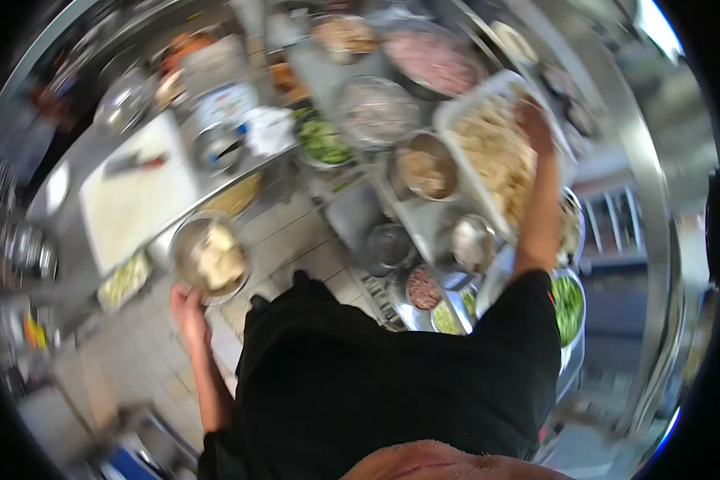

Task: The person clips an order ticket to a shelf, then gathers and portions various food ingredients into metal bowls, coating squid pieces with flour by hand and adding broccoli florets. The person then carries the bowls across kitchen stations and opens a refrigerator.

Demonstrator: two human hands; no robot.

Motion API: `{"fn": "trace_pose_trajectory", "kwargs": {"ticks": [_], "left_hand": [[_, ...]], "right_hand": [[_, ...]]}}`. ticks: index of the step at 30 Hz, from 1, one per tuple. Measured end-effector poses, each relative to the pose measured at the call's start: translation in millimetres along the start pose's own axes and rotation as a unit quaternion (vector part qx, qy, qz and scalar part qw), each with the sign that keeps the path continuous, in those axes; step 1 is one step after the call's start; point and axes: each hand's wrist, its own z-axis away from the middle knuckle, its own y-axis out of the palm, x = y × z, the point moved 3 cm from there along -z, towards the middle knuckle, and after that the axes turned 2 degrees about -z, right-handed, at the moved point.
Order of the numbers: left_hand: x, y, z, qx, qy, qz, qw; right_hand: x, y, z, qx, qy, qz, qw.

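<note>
My left hand (189, 310) grips the near rim of a round metal bowl (182, 254), out to my left above the floor. Large pale-yellow chunks (218, 254) lie in this bowl. Off to my right, my right hand (534, 124) reaches into the far end of a long white tray (470, 178). Pale yellowish food pieces (490, 148) fill the tray. Motion smears the right fingers, so whether they hold a piece cannot be made out. Beside the tray stands a metal bowl with light-brown food (426, 170).
At left, a knife (136, 164) lies on a white cutting board (104, 210). Metal counters flank the tiled floor (284, 236). Around the tray sit a bowl of pink meat (432, 60), sliced greens (326, 144), minced meat (424, 288) and green vegetables (566, 308).
</note>
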Motion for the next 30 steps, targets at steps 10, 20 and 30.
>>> {"fn": "trace_pose_trajectory", "kwargs": {"ticks": [10, 20, 30], "left_hand": [[-36, 52, -7, 0.036, 0.002, 0.087, 0.996], [-11, -30, 5, 0.052, 0.011, 0.148, 0.988], [37, -264, -19, -0.082, 0.054, 0.045, 0.994]], "right_hand": [[234, 345, 44, 0.237, -0.065, 0.065, 0.967], [283, 605, 175, 0.311, -0.153, 0.006, 0.938], [245, 895, 375, 0.532, -0.404, 0.192, 0.719]]}}
